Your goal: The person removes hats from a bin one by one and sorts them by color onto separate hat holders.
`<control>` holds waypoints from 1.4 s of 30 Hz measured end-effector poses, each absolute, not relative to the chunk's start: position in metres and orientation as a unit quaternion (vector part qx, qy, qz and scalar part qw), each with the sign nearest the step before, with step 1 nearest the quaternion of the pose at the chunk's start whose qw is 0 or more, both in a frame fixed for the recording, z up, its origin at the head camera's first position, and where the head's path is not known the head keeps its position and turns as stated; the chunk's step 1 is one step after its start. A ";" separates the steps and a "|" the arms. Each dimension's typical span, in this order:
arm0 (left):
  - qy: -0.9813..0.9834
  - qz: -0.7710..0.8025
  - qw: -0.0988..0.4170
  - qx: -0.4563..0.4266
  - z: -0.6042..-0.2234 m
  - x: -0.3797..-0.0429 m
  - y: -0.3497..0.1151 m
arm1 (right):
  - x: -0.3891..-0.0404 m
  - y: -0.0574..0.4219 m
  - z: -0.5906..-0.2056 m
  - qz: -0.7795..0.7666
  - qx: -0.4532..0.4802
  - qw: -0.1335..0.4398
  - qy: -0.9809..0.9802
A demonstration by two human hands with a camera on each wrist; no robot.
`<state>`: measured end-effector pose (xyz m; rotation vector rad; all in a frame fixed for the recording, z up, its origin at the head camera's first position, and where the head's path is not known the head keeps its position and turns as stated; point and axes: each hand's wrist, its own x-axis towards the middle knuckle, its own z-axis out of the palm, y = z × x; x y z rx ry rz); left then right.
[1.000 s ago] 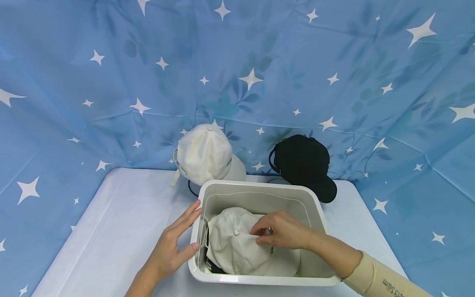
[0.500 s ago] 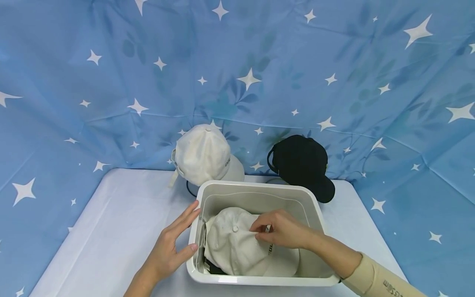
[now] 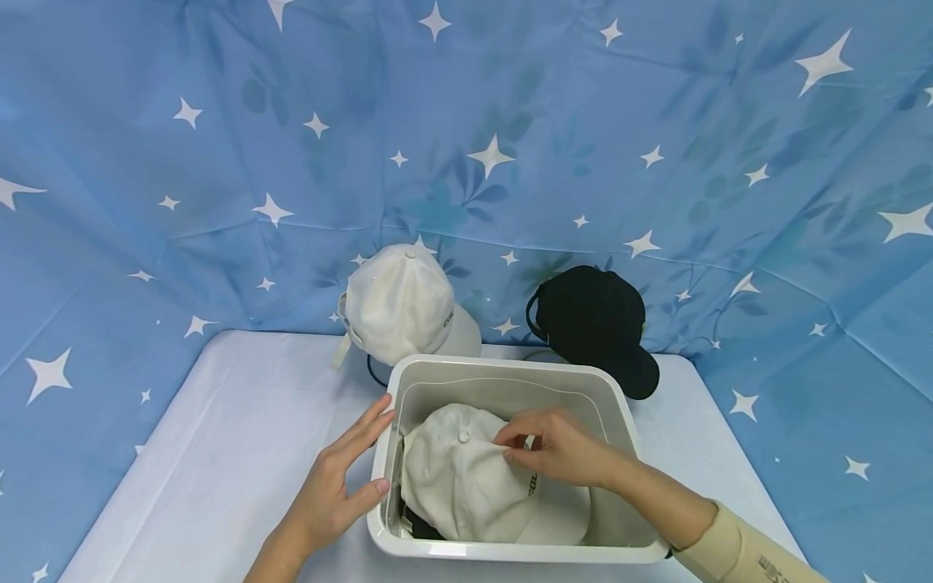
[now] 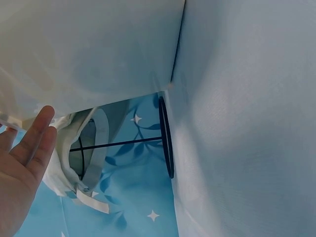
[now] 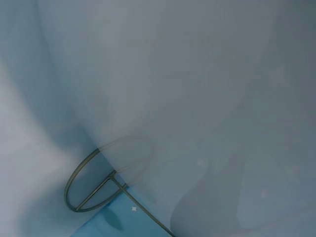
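Thumb and forefinger of the right hand (image 3: 557, 449) pinch the front of a cream cap (image 3: 455, 494), which lies crown up inside a pale bin (image 3: 430, 551) directly under those fingertips, brim beneath the wrist. The left hand (image 3: 337, 478) has its fingers spread and uncurled, tips against the bin's near side rim. Beyond the left fingertips sits a white cap (image 3: 399, 304) (on a black wire stand (image 4: 169, 143)); beyond the right knuckles, a black cap (image 3: 594, 316). Something dark (image 3: 421, 525) below the cream cap is too covered to identify.
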<state>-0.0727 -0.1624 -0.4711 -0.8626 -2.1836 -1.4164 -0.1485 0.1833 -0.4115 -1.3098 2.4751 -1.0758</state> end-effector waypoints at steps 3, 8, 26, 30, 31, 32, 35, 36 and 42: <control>-0.780 -0.504 0.201 -0.312 -0.471 -0.073 -0.162 | -0.148 0.184 -0.411 -0.363 -0.428 0.066 0.825; -0.781 -0.504 0.202 -0.309 -0.470 -0.073 -0.162 | -0.147 0.184 -0.409 -0.374 -0.418 0.054 0.826; -0.787 -0.496 0.199 -0.307 -0.469 -0.073 -0.163 | -0.147 0.190 -0.403 -0.426 -0.391 0.030 0.815; -0.786 -0.496 0.203 -0.308 -0.468 -0.073 -0.162 | -0.148 0.191 -0.401 -0.425 -0.400 0.017 0.812; -0.785 -0.497 0.203 -0.309 -0.468 -0.073 -0.162 | -0.148 0.191 -0.401 -0.426 -0.402 0.014 0.811; -0.785 -0.497 0.203 -0.309 -0.468 -0.074 -0.162 | -0.149 0.192 -0.401 -0.425 -0.403 0.011 0.811; -0.785 -0.497 0.203 -0.309 -0.467 -0.074 -0.162 | -0.150 0.194 -0.400 -0.423 -0.403 0.008 0.811; -0.785 -0.497 0.204 -0.309 -0.467 -0.074 -0.162 | -0.151 0.195 -0.400 -0.423 -0.403 0.008 0.812; -0.788 -0.497 0.198 -0.305 -0.468 -0.073 -0.163 | -0.153 0.198 -0.396 -0.420 -0.402 0.016 0.814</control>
